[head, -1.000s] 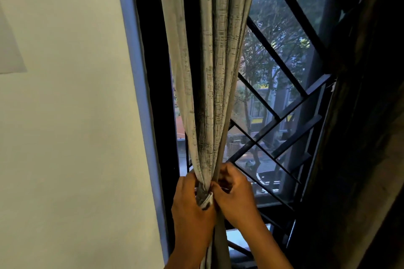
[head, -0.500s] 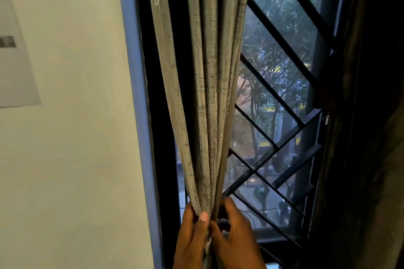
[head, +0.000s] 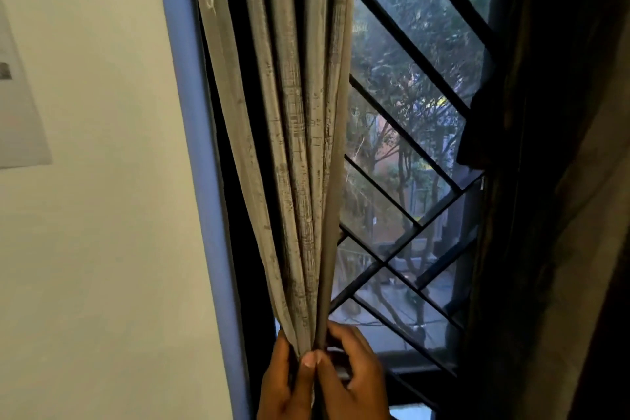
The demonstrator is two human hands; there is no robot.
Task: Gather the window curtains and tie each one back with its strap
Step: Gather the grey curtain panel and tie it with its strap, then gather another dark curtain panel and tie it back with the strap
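Two hands are at the near bottom edge. The left hand (head: 284, 385) grips the gathered curtain (head: 300, 164), with its thumb pressed on the folds. The right hand (head: 354, 375) has its fingers curled round the same bundle from the right; whether it also holds a strap, I cannot tell. One grey curtain rises from the hands and spreads wider toward the top. To the left is one pale wall (head: 102, 215) with one paper sheet (head: 20, 119). Behind the curtain is one window grille (head: 409, 51) of crossing black bars. Far outside, trees (head: 409, 112) are visible. At the right hangs one dark curtain (head: 562, 215).
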